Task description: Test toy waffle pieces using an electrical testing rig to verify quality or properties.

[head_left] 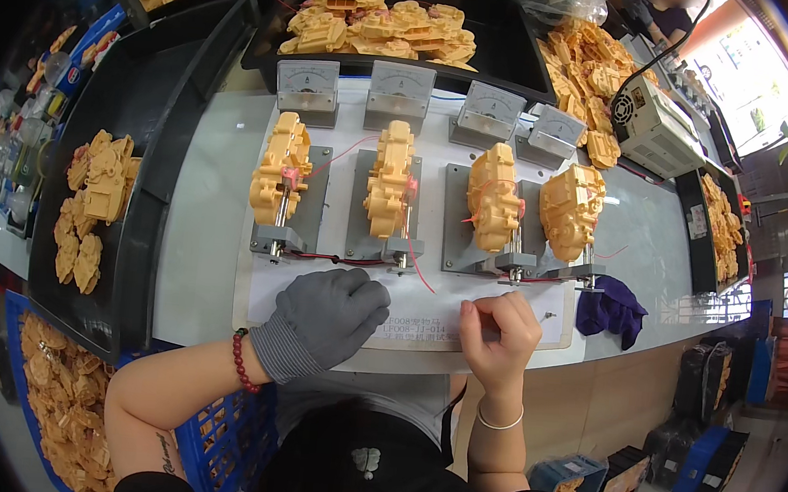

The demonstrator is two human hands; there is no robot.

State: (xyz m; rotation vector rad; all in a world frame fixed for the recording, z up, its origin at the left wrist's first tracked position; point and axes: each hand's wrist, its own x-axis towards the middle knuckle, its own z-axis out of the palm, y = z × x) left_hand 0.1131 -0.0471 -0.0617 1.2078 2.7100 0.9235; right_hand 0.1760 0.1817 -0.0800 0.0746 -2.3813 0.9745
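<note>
One head-worn fisheye view looks steeply down from close above the pale grey laminate counter (208, 230), facing forward, its edges bowed.

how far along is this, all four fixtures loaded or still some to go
Loaded: all four grey fixtures hold a yellow housing, each below a meter. In hand: nothing visible; the gloved left hand and bare right hand rest curled on the white sheet. Left: yellow parts lie in the left tray and rear bin.

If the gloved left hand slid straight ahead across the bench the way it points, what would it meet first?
Probably the grey fixture base under the second yellow housing, with its red wire just before it. The left hand is fisted, so direction is approximate.
</note>
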